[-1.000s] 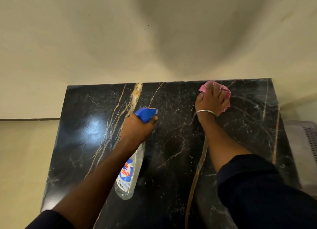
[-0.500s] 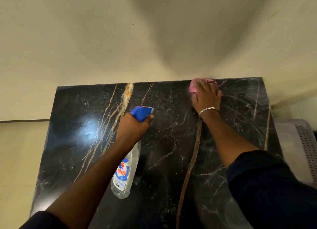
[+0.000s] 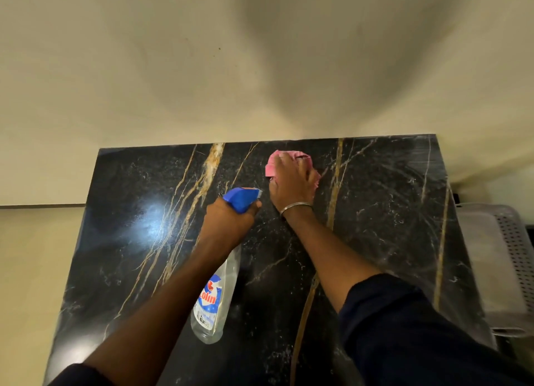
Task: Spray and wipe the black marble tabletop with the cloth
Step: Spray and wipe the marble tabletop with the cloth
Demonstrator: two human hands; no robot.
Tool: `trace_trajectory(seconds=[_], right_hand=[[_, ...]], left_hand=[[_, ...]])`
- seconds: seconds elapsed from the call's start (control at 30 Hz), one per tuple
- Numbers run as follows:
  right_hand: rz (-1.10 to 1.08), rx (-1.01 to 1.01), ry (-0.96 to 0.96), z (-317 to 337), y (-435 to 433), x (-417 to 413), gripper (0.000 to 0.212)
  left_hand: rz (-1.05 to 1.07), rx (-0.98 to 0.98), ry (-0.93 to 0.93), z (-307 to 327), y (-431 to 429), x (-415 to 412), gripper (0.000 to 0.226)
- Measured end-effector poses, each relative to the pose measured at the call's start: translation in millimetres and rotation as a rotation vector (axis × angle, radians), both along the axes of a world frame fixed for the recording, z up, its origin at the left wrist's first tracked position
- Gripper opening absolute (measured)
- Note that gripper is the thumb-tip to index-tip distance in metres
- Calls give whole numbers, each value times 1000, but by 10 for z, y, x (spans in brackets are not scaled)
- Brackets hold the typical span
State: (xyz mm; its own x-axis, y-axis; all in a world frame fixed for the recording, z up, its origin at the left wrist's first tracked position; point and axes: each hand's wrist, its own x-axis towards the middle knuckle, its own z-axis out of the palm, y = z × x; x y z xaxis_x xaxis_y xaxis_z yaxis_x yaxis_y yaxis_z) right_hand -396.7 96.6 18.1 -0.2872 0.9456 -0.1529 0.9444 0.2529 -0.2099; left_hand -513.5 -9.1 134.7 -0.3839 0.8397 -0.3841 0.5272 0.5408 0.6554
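Fingers (image 3: 300, 169) press pink cloth (image 3: 273, 163) onto tabletop (image 3: 381, 212) — left hand (image 3: 228, 224) grips spray bottle (image 3: 215, 299).

The black marble tabletop (image 3: 375, 241) is smooth stone and very shiny. A bright light spot glows on its left part. Gold and white lines run through the stone. On the right part, thin smeary streaks dull the shine a little.

The cloth (image 3: 276, 163) is pink, soft and not shiny, all bunched up.

The spray bottle (image 3: 215, 302) is clear see-through plastic with a glossy paper label. Its blue trigger top (image 3: 241, 197) is smooth plastic.

The bangle (image 3: 296, 207) is thin shiny metal.

The basket (image 3: 508, 258) on the right is pale plastic full of little holes.

The wall (image 3: 144, 67) is matt cream paint.
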Motion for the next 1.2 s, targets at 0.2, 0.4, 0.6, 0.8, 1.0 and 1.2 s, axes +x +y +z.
trace_trajectory(seconds=[0.2, 0.4, 0.6, 0.8, 1.0, 1.2], right_hand=[[-62, 64, -2, -52, 226, 960, 57], [-447, 32, -47, -83, 383, 1926, 58], [-499, 20, 25, 4, 118, 1243, 55], [-148, -31, 71, -1, -406, 237, 64], [52, -15, 11, -36, -412, 570, 61], [-286, 10, 36, -64, -278, 1618, 58]], left_hand=[[-17, 29, -1, 18, -14, 89, 23], [-35, 48, 9, 85, -48, 176, 23], [-38, 52, 5, 105, -128, 251, 21], [-11, 62, -3, 116, -153, 276, 23], [-13, 32, 36, 140, -166, 311, 25], [10, 41, -27, 134, -221, 332, 17]])
